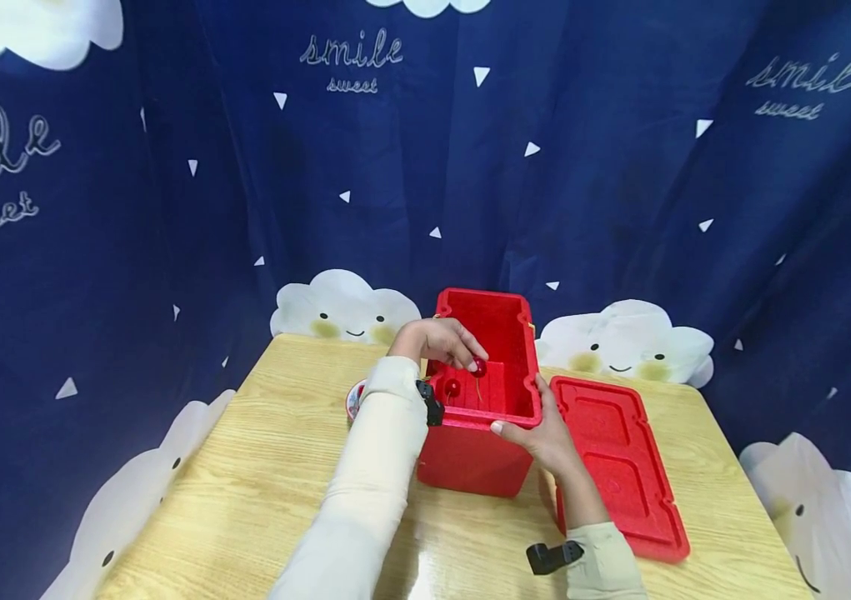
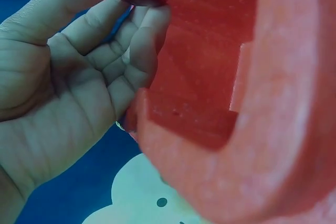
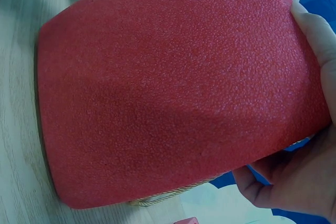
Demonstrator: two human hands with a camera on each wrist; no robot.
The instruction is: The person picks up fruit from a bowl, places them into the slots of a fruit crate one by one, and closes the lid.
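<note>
Your left hand (image 1: 436, 340) pinches a cherry (image 1: 478, 367) above the open red box (image 1: 481, 392) on the counter (image 1: 260, 467). Your right hand (image 1: 541, 433) grips the box's near rim. Red lid (image 1: 616, 462): flat beside the box.

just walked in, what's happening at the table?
A person is working at a red foam box standing open on a wooden table. Their left hand pinches a cherry over the box's opening, and another cherry already lies inside. Their right hand grips the box's near corner, steadying it. The box's red lid lies flat on the table to the right, and a small bowl peeks out behind the left arm.
</note>
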